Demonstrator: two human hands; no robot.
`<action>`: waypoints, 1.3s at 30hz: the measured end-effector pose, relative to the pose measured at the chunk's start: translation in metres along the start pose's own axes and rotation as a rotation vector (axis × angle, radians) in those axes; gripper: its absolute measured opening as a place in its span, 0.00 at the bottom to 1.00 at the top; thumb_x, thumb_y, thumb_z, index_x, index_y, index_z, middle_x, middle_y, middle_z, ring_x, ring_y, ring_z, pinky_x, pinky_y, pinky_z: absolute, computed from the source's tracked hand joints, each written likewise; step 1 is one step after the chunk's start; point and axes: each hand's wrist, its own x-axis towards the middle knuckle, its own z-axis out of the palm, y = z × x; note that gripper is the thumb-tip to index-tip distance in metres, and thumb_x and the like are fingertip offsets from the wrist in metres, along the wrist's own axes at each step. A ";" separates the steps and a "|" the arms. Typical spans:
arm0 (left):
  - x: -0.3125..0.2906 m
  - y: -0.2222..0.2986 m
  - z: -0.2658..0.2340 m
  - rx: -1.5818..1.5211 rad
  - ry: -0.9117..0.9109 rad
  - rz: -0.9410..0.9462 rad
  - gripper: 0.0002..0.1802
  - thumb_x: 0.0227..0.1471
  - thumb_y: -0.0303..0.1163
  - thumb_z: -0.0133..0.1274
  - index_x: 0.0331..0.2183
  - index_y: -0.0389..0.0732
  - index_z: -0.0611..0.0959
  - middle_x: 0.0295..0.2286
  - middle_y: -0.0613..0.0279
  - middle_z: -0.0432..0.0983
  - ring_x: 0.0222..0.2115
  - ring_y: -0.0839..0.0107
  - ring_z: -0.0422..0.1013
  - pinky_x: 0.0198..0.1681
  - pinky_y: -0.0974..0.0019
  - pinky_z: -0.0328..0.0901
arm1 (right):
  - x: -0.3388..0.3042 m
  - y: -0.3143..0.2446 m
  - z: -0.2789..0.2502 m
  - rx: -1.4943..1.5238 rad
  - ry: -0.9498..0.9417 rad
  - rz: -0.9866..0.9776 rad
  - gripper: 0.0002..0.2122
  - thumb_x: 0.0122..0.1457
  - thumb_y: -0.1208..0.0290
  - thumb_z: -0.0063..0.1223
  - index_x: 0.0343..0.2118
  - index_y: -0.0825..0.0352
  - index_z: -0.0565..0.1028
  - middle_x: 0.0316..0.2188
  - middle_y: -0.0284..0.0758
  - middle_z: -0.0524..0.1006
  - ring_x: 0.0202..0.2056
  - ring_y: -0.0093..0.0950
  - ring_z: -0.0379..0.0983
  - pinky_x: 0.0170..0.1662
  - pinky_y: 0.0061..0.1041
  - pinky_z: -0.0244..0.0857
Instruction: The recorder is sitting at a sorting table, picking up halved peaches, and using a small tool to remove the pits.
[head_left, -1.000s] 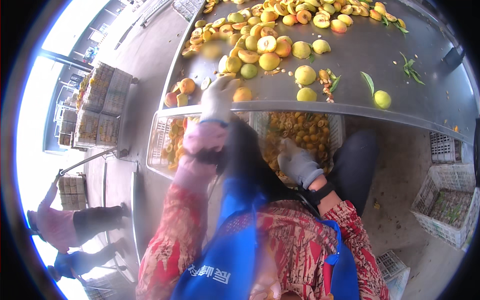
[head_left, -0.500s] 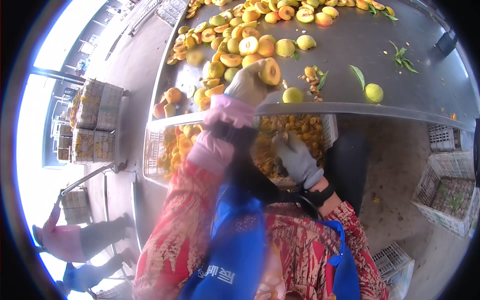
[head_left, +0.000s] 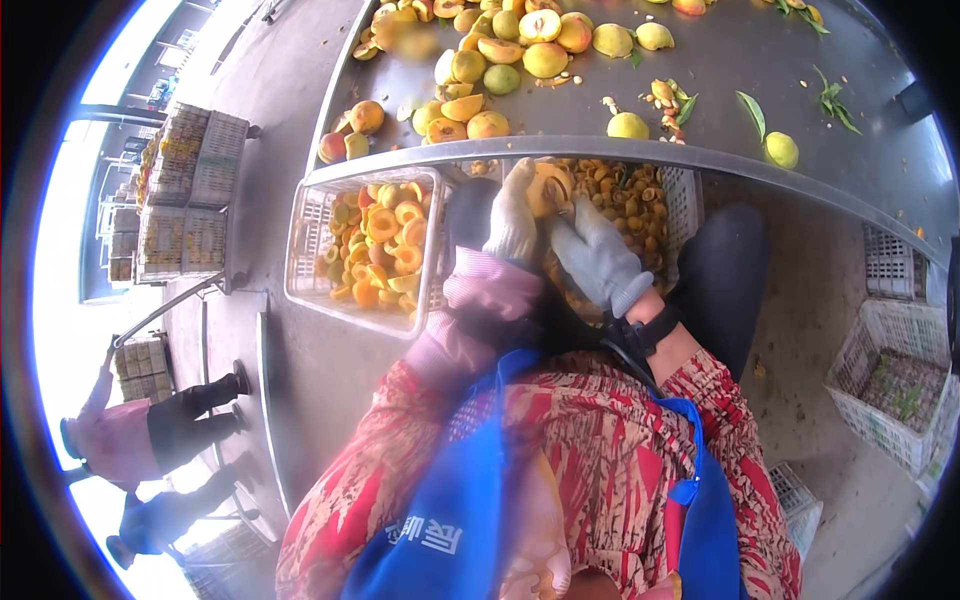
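Observation:
My gloved left hand grips a cut peach half, its orange flesh showing, just below the edge of the metal table. My gloved right hand is closed, its fingertips at the peach's right side; whatever they hold is hidden. Under both hands stands a white crate filled with small brownish-orange pieces. To the left, a white plastic crate holds pitted peach halves. On the table, more cut peaches lie heaped beyond my left hand.
A green peach, loose pits and leaves lie on the table. White crates stand on the floor at right. At far left are stacked crates on a cart and two people.
My left hand has come down from the table with the peach half and now meets my right hand over the crate. The view has shifted, uncovering the left crate.

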 end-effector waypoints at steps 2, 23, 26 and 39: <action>0.008 -0.007 -0.006 -0.041 0.075 -0.031 0.20 0.60 0.41 0.46 0.46 0.35 0.75 0.36 0.56 0.75 0.36 0.66 0.73 0.39 0.64 0.69 | 0.001 0.003 0.000 -0.045 -0.043 0.041 0.15 0.62 0.62 0.49 0.41 0.70 0.69 0.32 0.52 0.76 0.36 0.47 0.75 0.40 0.37 0.66; 0.019 -0.020 -0.022 0.313 0.057 0.026 0.19 0.58 0.43 0.53 0.42 0.35 0.80 0.31 0.58 0.77 0.25 0.73 0.72 0.25 0.71 0.67 | -0.001 0.011 -0.009 0.174 -0.243 0.210 0.16 0.63 0.63 0.46 0.44 0.71 0.73 0.29 0.35 0.76 0.31 0.20 0.70 0.36 0.24 0.66; 0.023 -0.019 -0.022 0.323 0.067 -0.026 0.21 0.58 0.44 0.52 0.39 0.33 0.81 0.30 0.57 0.78 0.26 0.71 0.73 0.26 0.70 0.67 | -0.004 0.014 -0.012 0.104 -0.281 0.190 0.16 0.63 0.61 0.46 0.43 0.71 0.74 0.29 0.37 0.77 0.32 0.22 0.70 0.37 0.25 0.66; 0.018 -0.024 -0.016 0.463 0.113 0.071 0.18 0.54 0.41 0.57 0.34 0.33 0.83 0.25 0.60 0.78 0.18 0.75 0.71 0.19 0.73 0.65 | -0.002 0.023 -0.014 0.213 -0.330 0.319 0.11 0.60 0.64 0.50 0.35 0.67 0.74 0.24 0.35 0.74 0.21 0.26 0.69 0.25 0.27 0.64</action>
